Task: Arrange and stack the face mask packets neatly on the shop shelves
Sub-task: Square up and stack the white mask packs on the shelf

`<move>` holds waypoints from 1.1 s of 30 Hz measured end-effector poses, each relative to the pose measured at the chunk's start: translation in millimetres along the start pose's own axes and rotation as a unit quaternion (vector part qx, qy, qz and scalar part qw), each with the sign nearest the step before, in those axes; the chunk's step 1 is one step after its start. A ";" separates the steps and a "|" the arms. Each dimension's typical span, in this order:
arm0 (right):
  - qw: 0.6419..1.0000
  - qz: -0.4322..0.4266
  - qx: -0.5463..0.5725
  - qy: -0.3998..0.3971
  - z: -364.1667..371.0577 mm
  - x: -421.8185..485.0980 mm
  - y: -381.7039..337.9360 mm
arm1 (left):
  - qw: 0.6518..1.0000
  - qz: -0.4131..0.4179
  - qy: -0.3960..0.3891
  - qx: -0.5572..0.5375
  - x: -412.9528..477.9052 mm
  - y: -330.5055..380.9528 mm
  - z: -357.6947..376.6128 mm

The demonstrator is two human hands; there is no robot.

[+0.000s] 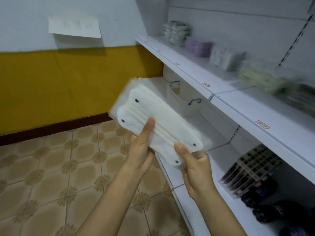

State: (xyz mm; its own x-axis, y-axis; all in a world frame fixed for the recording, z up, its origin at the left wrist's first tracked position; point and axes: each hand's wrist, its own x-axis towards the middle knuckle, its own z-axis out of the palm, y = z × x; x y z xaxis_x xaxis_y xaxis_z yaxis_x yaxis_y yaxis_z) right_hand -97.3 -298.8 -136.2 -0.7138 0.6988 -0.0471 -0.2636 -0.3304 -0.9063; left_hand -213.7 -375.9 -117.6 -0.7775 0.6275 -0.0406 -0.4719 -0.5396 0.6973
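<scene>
White shop shelves (255, 106) ran along the right above patterned floor tiles (51, 167). Nearest, both hands, left (139, 150) and right (196, 169), gripped a stack of white face masks in clear plastic packets (158, 123) before the lower shelf. Farther off, blurred mask packets (199, 46) lined the upper shelf.

We see a fairly bright, even indoor light with a cool cast. A soft shadow falls under the paper (74, 26) on the wall. Motion blur smears the packets on the upper shelf (252, 106), worst toward the right edge. The wide lens bends the shelf lines outward.
</scene>
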 end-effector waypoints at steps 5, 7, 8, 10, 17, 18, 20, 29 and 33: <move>0.984 -0.067 -0.133 0.099 -9.0 40.1 -20.1 | 0.983 0.088 -0.052 0.152 69.1 48.8 -27.4; 0.980 -0.105 -0.140 0.098 -18.0 53.6 -38.1 | 0.947 0.115 -0.083 0.289 95.8 52.5 -25.5; 0.973 -0.122 -0.161 0.109 -22.0 59.3 -47.3 | 0.921 0.133 -0.113 0.348 108.1 49.8 -21.3; 0.954 -0.166 -0.203 0.142 -32.3 71.1 -59.0 | 0.877 0.163 -0.152 0.426 130.9 35.7 -10.0; 0.863 -0.326 -0.266 0.281 -62.6 133.8 -114.3 | 0.823 0.244 -0.236 0.456 204.0 -12.5 87.4; 0.848 -0.344 -0.264 0.304 -66.5 143.2 -124.6 | 0.817 0.252 -0.259 0.449 216.1 -16.6 103.5; 0.844 -0.340 -0.248 0.332 -79.0 160.0 -140.5 | 0.803 0.260 -0.289 0.451 241.6 -25.6 130.3; 0.865 -0.124 -0.370 0.316 -143.7 192.0 -138.9 | 0.729 0.216 -0.361 0.540 334.3 -107.2 148.9; 0.854 -0.147 -0.368 0.336 -153.5 202.9 -152.5 | 0.739 0.235 -0.380 0.504 357.9 -114.8 181.4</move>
State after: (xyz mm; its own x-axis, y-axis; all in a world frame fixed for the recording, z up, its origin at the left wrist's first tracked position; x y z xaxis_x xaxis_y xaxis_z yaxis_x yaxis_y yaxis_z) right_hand -102.4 -9.3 -72.1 -0.0882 0.9711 0.2217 0.2896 0.2380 -0.9271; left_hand -362.4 12.5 -82.3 -0.1190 0.8447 0.5218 0.6233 -0.3455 0.7015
